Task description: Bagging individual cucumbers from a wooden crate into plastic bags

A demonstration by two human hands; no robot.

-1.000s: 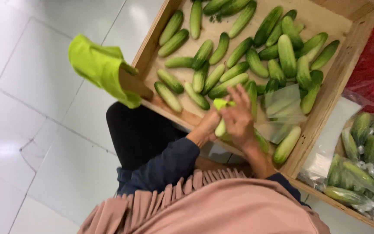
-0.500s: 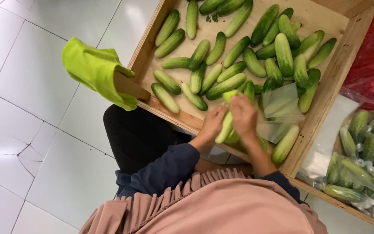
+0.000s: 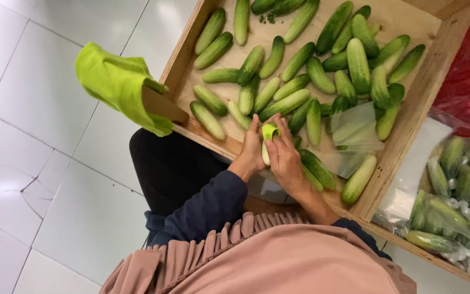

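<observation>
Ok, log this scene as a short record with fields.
left hand: grips a pale cucumber
right hand: on the same cucumber, by a small lime-green piece at its top
wooden tray: holds many loose cucumbers
clear plastic bag: lies in the tray
lime-green cloth: draped on the tray's corner
bagged cucumbers: right of the tray

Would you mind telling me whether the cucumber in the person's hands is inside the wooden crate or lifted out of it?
Lifted: the cucumber sits between the left hand and right hand, over the wooden crate near edge.
</observation>
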